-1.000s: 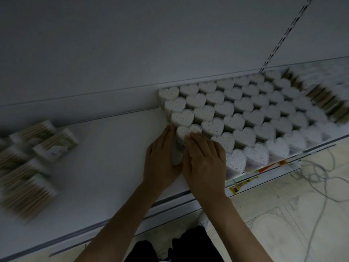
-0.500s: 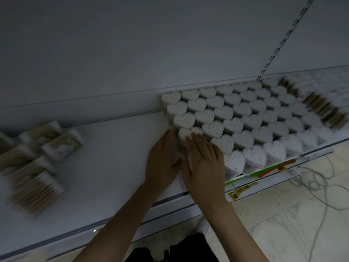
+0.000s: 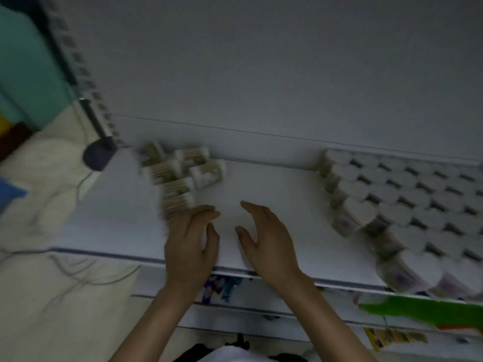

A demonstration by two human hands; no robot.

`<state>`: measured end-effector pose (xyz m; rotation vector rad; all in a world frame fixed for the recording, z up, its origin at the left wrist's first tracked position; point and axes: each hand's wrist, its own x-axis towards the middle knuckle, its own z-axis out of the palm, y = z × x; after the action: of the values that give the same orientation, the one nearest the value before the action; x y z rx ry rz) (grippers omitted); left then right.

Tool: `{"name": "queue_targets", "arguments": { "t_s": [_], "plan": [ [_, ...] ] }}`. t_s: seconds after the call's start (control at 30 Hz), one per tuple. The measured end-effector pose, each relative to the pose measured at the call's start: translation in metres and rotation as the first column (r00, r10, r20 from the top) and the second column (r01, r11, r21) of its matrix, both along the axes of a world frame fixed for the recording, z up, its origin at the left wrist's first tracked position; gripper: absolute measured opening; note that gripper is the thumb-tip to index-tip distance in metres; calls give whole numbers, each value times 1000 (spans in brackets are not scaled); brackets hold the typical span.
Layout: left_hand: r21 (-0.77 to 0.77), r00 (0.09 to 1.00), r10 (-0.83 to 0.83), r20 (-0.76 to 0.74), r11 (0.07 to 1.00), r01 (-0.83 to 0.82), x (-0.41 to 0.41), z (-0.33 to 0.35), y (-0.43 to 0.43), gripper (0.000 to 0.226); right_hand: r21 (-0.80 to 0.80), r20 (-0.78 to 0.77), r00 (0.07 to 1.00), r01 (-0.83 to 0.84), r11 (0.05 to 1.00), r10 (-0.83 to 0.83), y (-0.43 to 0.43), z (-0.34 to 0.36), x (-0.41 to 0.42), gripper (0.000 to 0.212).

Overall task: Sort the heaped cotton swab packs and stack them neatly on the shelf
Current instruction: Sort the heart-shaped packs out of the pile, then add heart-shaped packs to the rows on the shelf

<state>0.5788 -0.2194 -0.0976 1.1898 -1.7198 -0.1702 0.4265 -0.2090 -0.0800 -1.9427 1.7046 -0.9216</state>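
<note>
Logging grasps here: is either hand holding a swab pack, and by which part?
Nothing is held. The left hand and right hand hover open over the white shelf, between the loose heap of rectangular swab packs and the white heart-shaped packs.

Matt white shelving, swab packs in clear plastic.

The shelf (image 3: 261, 184) and its back panel (image 3: 261, 74) looked like smooth, matt painted metal. The heaped cotton swab packs (image 3: 180, 176), blurred, showed pale wooden sticks through clear plastic. The heart-shaped packs (image 3: 407, 202) had soft white cotton tops over printed plastic sides. The green strip (image 3: 418, 313) below looked like glossy plastic.
</note>
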Motion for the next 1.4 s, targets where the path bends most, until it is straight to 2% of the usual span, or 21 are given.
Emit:
{"name": "queue_targets", "arguments": {
  "t_s": [0.23,0.33,0.43,0.5,0.53,0.6,0.67,0.73,0.77,0.83,0.87,0.9,0.97,1.03,1.1,1.17,1.2,1.23,1.3,1.33,1.4],
  "plan": [
    [26,959,246,-144,969,-245,63,-9,20,32,-172,-222,935,-316,933,276,-51,1,81,58],
    [84,936,260,-239,965,-247,66,-11,23,38,-254,-328,916,-320,913,230,-46,-14,92,54],
    [154,936,257,-241,962,-224,62,-11,23,37,-249,-319,938,-223,942,138,-37,-15,84,58],
    [210,937,244,-248,958,-194,54,-11,22,37,-228,-223,969,-159,961,107,-31,-14,73,44],
    [227,940,229,-254,959,-172,49,-10,21,37,-200,-123,988,-115,973,92,-26,-14,66,35],
    [249,945,179,-272,962,-110,36,-7,18,34,-62,191,981,2,998,10,-17,-8,49,22],
    [304,941,123,-317,953,-22,21,-3,16,34,96,505,852,106,990,-140,-7,2,33,23],
    [435,905,16,-426,880,189,3,5,15,42,151,670,703,184,971,-237,1,8,14,17],
    [487,864,-50,-501,809,330,-7,10,15,46,201,728,634,168,965,-262,5,10,6,15],
    [500,736,-151,-660,643,580,-27,17,13,37,323,832,470,20,946,-294,14,15,-7,21],
    [489,682,-182,-708,572,659,-35,21,12,30,357,860,410,-53,933,-305,18,18,-11,24],
    [476,649,-206,-733,525,705,-42,24,11,28,372,863,396,-81,925,-313,21,21,-16,24],
    [469,637,-234,-734,504,725,-54,26,6,28,386,817,457,16,922,-350,26,24,-25,21],
    [448,628,-241,-740,519,728,-61,24,1,23,344,703,577,236,909,-416,29,25,-36,17],
    [453,630,-257,-733,507,734,-68,19,-3,37,269,647,620,359,894,-443,32,25,-44,20],
    [457,654,-290,-699,522,720,-78,13,-5,54,135,555,691,474,870,-462,37,24,-47,21],
    [459,694,-310,-650,567,684,-83,9,-5,61,-6,444,761,530,848,-473,39,23,-49,19],
    [456,746,-324,-582,629,629,-88,5,-5,67,-167,293,826,540,825,-481,43,22,-51,19],
    [431,850,-344,-399,748,505,-98,-7,-6,66,-376,-41,902,386,843,-431,47,17,-51,25],
    [408,879,-352,-320,787,463,-100,-12,-5,58,-401,-171,905,297,866,-389,50,12,-50,28],
    [374,896,-375,-238,816,441,-104,-18,-3,51,-401,-294,878,245,883,-377,55,6,-48,31]
  ]
}}
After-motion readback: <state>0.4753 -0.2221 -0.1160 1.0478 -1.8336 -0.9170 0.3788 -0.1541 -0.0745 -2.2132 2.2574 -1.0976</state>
